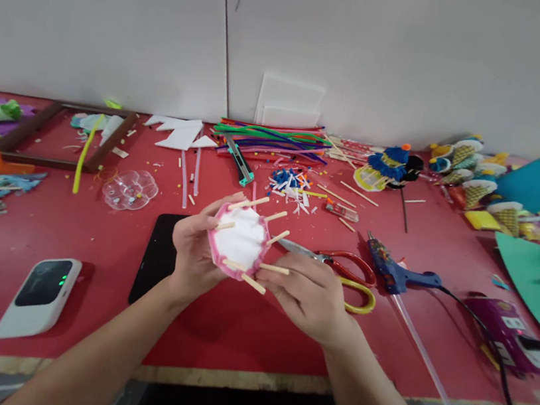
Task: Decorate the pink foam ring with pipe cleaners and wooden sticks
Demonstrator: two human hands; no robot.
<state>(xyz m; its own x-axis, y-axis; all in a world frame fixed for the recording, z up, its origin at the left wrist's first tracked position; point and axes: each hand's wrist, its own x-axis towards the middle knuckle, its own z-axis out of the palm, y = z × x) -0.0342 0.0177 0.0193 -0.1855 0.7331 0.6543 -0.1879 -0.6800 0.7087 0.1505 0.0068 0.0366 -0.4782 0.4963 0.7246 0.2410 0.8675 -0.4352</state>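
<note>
Above the front of the table, my left hand [198, 246] is closed around the side of a round white craft piece [241, 235]. Pink fuzzy trim runs round its rim, and several short wooden sticks [275, 237] stick out from it. My right hand [310, 292] has its fingers pinched at the lower right of the rim, by one wooden stick. The thumb tip there is partly hidden. Behind my right hand lie scissors [352, 268] with red and yellow handles. Under my left hand is a black phone [156, 257], partly covered.
A blue glue gun [398, 274] with a cable lies at right, near a purple power box [507, 333]. A white device [39, 297] sits front left. Farther back are a green cutter [239, 161], pipe cleaners [274, 137], a lighter [342, 212] and a brown frame [27, 125].
</note>
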